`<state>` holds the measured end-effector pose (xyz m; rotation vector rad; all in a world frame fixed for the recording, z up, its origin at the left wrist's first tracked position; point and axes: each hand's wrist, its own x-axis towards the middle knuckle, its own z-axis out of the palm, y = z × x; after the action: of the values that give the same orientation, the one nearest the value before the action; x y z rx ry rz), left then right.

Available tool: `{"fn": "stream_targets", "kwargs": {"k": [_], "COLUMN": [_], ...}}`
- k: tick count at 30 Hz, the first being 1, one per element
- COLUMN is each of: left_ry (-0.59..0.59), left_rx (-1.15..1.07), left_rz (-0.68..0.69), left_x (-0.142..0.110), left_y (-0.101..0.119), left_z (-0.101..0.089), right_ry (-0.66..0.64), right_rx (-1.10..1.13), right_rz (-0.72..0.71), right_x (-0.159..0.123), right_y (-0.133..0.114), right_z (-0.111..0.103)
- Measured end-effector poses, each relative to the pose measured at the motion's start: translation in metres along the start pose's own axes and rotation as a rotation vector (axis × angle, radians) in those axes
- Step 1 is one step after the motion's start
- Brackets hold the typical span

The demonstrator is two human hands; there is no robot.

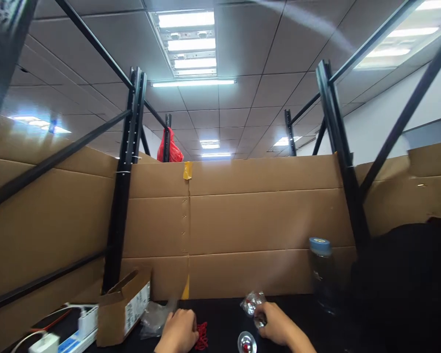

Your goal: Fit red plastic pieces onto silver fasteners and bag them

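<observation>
My left hand point(179, 330) rests low on the black table, its fingers curled; whatever they may hold is hidden. Against its right side lies a small heap of red cord point(202, 337), and a crumpled clear plastic bag point(155, 318) is on its left. My right hand point(277, 324) is closed with thumb and fingers around a small clear, shiny round piece point(260, 320). Just beyond those fingertips is a clear, glossy wrapped piece point(252, 303) with a bit of red inside. Nearer to me sits a clear round disc-like piece point(247, 342) with a red centre.
An open cardboard box point(123, 309) stands at the left beside a white power strip point(83, 331) with plugs. A clear jar with a blue lid point(320, 246) stands at the right, near a large black shape point(407, 289). Cardboard walls point(260, 220) and black metal posts point(119, 220) enclose the table.
</observation>
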<state>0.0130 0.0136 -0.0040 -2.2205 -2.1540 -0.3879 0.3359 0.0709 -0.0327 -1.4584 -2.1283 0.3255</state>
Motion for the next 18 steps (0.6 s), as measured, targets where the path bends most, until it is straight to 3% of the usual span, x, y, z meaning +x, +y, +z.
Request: {"fn": "stream_targets", "kwargs": {"k": [7, 18], "left_ry": [0.031, 0.021], "left_rx": [-0.017, -0.050], "left_rz": [0.029, 0.035], "left_x": [0.008, 0.000], "left_y": [-0.006, 0.001], "left_z": [0.008, -0.006], "right_ry": [0.029, 0.000], "right_rx": [-0.028, -0.004], "right_rz": [0.010, 0.005], "right_x": [0.000, 0.000], "right_y": [0.001, -0.002], "right_z": [-0.001, 0.003]}}
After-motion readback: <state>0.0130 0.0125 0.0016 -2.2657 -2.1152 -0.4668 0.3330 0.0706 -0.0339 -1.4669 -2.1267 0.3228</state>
